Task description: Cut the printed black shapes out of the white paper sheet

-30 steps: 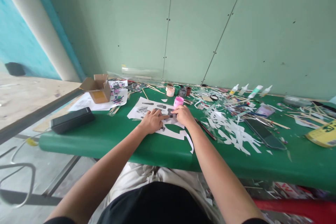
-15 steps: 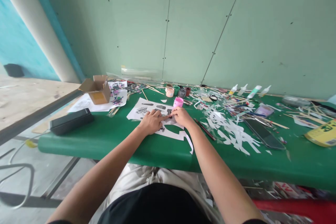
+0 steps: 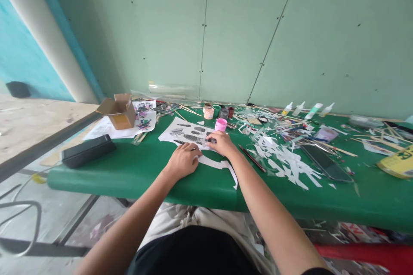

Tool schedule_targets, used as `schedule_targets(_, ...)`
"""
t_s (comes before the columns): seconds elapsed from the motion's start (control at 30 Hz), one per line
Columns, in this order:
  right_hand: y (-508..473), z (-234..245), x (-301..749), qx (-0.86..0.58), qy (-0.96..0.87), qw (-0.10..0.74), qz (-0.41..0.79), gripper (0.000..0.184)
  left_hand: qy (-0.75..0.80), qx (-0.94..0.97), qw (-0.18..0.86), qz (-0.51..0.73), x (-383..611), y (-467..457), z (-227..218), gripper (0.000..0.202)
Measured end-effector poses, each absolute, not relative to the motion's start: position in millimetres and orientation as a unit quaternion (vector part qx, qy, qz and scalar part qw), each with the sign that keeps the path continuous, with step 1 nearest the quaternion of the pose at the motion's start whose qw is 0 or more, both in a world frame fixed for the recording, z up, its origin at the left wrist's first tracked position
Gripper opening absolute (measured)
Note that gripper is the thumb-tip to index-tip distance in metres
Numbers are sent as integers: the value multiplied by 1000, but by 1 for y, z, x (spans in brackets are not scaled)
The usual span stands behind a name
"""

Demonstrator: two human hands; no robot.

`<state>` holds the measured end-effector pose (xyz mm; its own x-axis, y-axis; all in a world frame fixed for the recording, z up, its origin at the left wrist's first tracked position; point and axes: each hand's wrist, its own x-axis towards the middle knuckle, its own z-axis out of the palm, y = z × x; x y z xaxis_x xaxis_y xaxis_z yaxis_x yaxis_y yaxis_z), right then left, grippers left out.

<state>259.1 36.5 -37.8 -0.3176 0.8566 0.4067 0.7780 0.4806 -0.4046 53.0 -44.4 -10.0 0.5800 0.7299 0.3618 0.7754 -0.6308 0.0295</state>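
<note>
A white printed sheet (image 3: 167,134) with dark grey shapes and cut-out edges lies on the green table cover. My left hand (image 3: 183,161) lies across its near edge, palm down, fingers loosely bent with nothing seen in them. On the sheet's right part rests my right hand (image 3: 221,142), thumb and fingers drawn together around something small and dark that I cannot make out. Just beyond that hand stands an open pink jar (image 3: 221,124). From the sheet's near side a curved white paper strip (image 3: 230,172) runs toward the table edge.
White paper scraps (image 3: 290,161), a phone (image 3: 325,163) and dark pencils (image 3: 253,159) lie to the right. Behind are paint jars (image 3: 208,113) and glue bottles (image 3: 312,111). At left stand a cardboard box (image 3: 121,114) and a dark grey device (image 3: 87,150). A yellow container (image 3: 396,163) sits far right.
My left hand has drawn back toward me and left, away from the right hand, uncovering more printed shapes. The right hand stays near its place, with its fingers more curled.
</note>
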Motion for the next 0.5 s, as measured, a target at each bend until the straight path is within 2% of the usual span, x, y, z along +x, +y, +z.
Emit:
schedule_targets(0.3, 34, -36, 252, -504, -805, 311, 33, 10, -394, -893, -21, -217, 48, -59, -8, 33)
schedule_targets(0.5, 32, -30, 255, -489, -808, 328, 27, 18, -460, -855, 3, -239, 49, -55, -15, 29)
